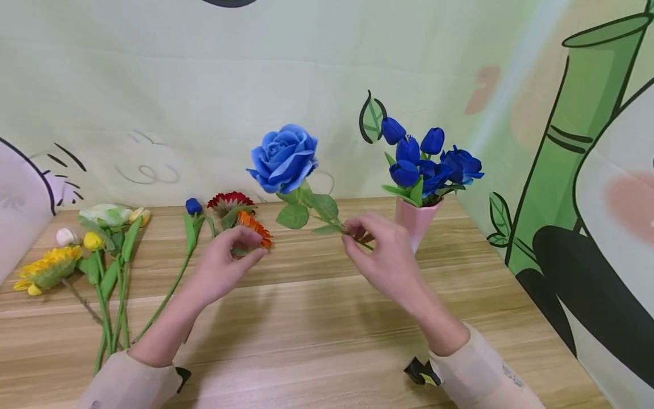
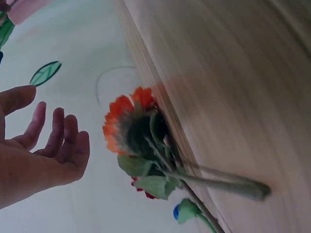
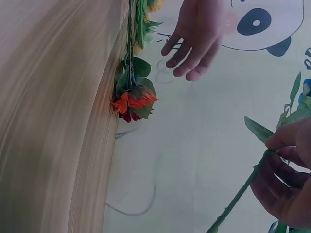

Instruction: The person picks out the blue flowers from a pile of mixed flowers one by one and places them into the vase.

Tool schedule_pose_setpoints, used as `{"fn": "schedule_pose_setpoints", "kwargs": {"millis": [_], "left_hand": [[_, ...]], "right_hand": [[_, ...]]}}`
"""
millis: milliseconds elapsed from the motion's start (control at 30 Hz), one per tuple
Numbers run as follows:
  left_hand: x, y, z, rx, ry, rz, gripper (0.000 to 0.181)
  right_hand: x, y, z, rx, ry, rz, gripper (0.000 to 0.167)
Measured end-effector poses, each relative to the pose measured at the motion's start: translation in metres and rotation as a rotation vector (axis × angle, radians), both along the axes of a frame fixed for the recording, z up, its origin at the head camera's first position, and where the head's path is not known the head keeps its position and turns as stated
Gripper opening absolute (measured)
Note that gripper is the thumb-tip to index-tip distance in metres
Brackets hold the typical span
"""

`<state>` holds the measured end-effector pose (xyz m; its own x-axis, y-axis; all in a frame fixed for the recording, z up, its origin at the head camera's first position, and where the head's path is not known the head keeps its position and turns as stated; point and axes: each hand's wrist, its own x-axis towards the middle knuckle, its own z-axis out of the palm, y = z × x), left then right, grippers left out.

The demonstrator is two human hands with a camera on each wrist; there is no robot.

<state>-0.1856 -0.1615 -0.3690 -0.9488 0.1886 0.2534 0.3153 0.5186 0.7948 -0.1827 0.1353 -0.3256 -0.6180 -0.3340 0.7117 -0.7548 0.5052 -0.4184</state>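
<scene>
A large blue rose (image 1: 284,159) stands tilted above the table, its green stem pinched between the thumb and fingers of my right hand (image 1: 384,253). In the right wrist view the rose's thorny stem (image 3: 238,196) runs down past that hand's fingertips. My left hand (image 1: 227,264) hovers to the left with nothing in it, fingers loosely bent and apart from the thumb. Behind it on the table lie an orange flower (image 1: 255,227) and a dark red flower (image 1: 230,201). Right of the right hand stands a pink vase (image 1: 416,221) holding several blue tulips (image 1: 407,150) and blue roses (image 1: 462,165).
On the wooden table's left side lie a yellow sunflower (image 1: 48,270), a yellow tulip (image 1: 93,241), a white-green flower (image 1: 104,215) and a white bud (image 1: 65,237). A single blue tulip (image 1: 193,206) with a long stem lies beside them. A printed cloth backdrop (image 1: 204,85) rises behind the table.
</scene>
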Motion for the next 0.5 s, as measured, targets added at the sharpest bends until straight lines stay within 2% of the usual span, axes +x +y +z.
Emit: {"fn": "schedule_pose_setpoints", "kwargs": {"millis": [300,500], "left_hand": [[0.002,-0.014,-0.005,-0.258,0.133,0.064,0.019],[0.001,-0.018,-0.008,-0.363,0.128,0.043,0.02]], "right_hand": [[0.003,0.003,0.003,0.014,0.061,-0.034,0.013],[0.004,0.006,0.004,-0.001,0.111,-0.048,0.014]]}}
